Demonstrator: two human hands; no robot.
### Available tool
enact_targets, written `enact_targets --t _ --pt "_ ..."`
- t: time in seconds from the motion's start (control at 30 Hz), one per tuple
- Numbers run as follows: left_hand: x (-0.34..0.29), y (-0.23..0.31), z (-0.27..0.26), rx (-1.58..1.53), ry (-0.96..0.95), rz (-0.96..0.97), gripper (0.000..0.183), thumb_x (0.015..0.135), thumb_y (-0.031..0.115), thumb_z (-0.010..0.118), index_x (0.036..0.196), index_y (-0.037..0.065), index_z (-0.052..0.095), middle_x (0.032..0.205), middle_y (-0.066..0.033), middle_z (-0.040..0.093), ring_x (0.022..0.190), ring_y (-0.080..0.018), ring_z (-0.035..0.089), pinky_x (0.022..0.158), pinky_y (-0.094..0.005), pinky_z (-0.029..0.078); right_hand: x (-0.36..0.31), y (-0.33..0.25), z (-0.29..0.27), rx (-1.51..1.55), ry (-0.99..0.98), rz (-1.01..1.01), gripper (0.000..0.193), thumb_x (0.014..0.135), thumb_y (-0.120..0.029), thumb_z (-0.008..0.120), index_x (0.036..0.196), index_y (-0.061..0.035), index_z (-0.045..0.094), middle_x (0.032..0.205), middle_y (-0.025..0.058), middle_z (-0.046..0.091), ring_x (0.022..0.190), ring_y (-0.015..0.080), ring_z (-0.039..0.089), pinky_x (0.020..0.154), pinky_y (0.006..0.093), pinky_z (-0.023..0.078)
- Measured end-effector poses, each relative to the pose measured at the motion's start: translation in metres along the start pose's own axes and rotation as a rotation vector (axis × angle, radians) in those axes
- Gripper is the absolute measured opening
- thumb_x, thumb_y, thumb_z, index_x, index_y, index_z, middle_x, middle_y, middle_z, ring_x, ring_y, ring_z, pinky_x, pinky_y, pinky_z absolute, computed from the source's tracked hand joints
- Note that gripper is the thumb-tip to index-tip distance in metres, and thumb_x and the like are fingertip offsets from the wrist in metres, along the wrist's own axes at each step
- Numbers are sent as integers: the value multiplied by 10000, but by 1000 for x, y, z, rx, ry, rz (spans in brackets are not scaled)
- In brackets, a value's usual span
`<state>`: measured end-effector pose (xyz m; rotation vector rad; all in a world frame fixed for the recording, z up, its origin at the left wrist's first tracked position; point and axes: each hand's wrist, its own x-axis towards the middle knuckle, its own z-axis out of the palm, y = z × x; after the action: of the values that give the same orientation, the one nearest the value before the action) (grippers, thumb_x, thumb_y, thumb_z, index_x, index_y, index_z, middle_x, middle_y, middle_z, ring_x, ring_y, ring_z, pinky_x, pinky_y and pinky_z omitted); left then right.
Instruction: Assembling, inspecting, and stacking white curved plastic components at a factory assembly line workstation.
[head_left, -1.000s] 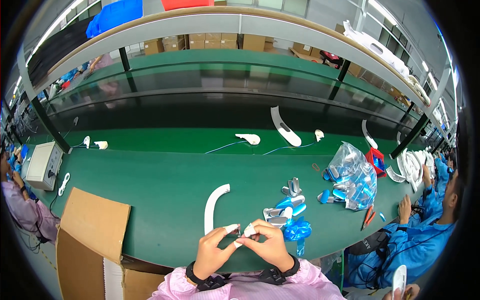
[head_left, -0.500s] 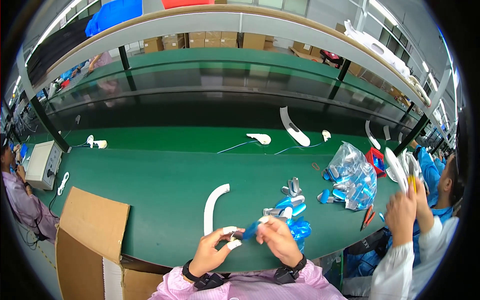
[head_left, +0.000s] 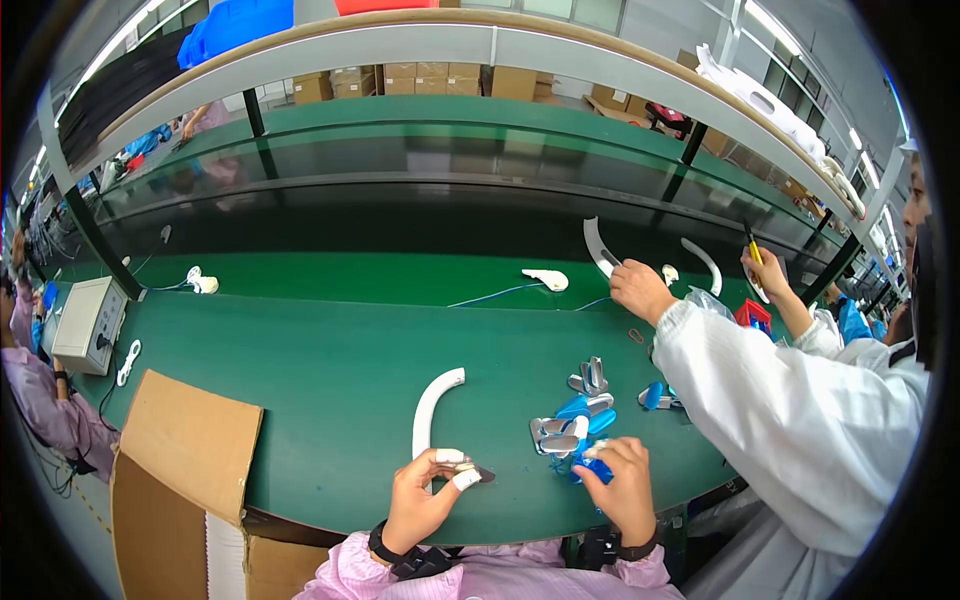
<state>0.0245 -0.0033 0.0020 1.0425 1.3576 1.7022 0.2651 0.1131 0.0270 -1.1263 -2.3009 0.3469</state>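
Observation:
My left hand (head_left: 420, 505), with white covers on its fingertips, pinches a small dark, shiny metal piece (head_left: 485, 475) between thumb and forefinger. Over the table's right part, my right hand (head_left: 625, 490) has its thumb and fingers around crumpled blue film (head_left: 597, 470). Beyond that hand lies a loose pile of silver oval plates (head_left: 558, 435), some covered in blue film. A white curved strip (head_left: 428, 405) rests on the green table just beyond my left hand.
A co-worker's white sleeve (head_left: 770, 390) reaches across from the right; one hand touches a curved white part (head_left: 600, 245), the other holds a yellow tool (head_left: 753, 245). An open cardboard box (head_left: 190, 430) stands at left, near a grey instrument box (head_left: 90, 325). A red bin (head_left: 753, 315) sits far right.
My right hand has moved right, away from my left hand, carrying blue film to the pile. The co-worker has leaned in and reached a hand to the curved white part.

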Motion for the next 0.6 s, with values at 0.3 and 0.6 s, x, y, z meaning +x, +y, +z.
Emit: enact_targets --t 0.3,0.6 --pt "-3 5 -2 -216 -25 -147 126 888 39 623 993 -27 598 961 -74 665 877 -120 621 785 -255 497 21 -51 62 1446 -403 379 170 839 -57 692 967 -5 593 1021 87 637 868 173 639 825 290 509" --pt "10 -2 -27 163 390 109 377 838 30 615 1182 29 461 1101 -92 564 937 -169 556 786 -284 435 35 -61 53 1230 -153 273 293 830 33 653 1107 34 556 963 64 620 859 137 632 746 255 539"
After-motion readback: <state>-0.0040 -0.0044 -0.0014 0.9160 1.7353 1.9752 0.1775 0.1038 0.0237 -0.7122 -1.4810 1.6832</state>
